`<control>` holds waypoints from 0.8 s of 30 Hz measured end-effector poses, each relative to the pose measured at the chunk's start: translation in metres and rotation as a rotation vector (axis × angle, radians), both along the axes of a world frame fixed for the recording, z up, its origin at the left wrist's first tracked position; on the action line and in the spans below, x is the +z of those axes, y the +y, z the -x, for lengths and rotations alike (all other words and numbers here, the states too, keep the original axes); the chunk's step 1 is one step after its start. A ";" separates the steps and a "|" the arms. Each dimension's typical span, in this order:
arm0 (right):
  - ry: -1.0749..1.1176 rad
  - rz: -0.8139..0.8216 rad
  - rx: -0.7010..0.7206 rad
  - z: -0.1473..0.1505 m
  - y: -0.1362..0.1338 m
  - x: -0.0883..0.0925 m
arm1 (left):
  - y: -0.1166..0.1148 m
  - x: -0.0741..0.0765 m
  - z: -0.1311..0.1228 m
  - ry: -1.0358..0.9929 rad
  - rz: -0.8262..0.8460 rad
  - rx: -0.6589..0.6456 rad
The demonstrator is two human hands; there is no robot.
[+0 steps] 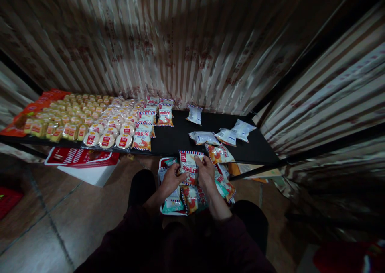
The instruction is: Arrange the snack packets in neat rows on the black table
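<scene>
We have both hands closed on one printed snack packet (189, 165), the left hand (172, 180) gripping its left side low down, the right hand (206, 171) pinching its right side with the thumb laid over the printed face. Each grip is together on that packet, which we hold just in front of the near edge of the black shelf (177, 139), about midway along it. Below our hands, in front of the shelf, sits a container (177, 214) with a red-and-white rim, filled with loose packets (190, 198), some orange and white, some teal. On the shelf's near edge, just beyond our right hand, lies an orange-and-white packet (221, 154); behind it, on the right half of the shelf, we see four silvery packets (204, 137), three near one another and one apart towards the back. Left of the shelf's middle stand rows of printed packets (165, 114), then round white packs (106, 139), then small yellow packs (70, 130), with an orange sheet (49, 97) at the shelf's left end. Beneath that left part we find a red-and-white box (96, 174) on the tiled floor (27, 233). Behind the shelf hangs a striped curtain (168, 44).
</scene>
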State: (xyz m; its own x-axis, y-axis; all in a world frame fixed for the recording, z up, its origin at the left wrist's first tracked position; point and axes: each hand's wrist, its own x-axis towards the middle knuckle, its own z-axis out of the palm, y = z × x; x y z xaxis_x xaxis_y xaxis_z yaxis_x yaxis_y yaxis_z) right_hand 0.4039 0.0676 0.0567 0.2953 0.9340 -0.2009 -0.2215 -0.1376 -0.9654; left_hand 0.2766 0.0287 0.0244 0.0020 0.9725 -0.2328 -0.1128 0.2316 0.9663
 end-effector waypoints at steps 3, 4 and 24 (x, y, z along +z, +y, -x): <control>0.010 0.004 -0.023 0.004 0.000 0.000 | -0.004 0.005 0.000 -0.139 0.001 -0.007; 0.015 0.004 -0.027 0.005 0.001 0.000 | -0.004 0.009 0.001 -0.180 0.015 -0.013; -0.025 0.023 0.018 0.008 -0.001 0.012 | -0.001 0.024 0.001 -0.354 0.100 0.028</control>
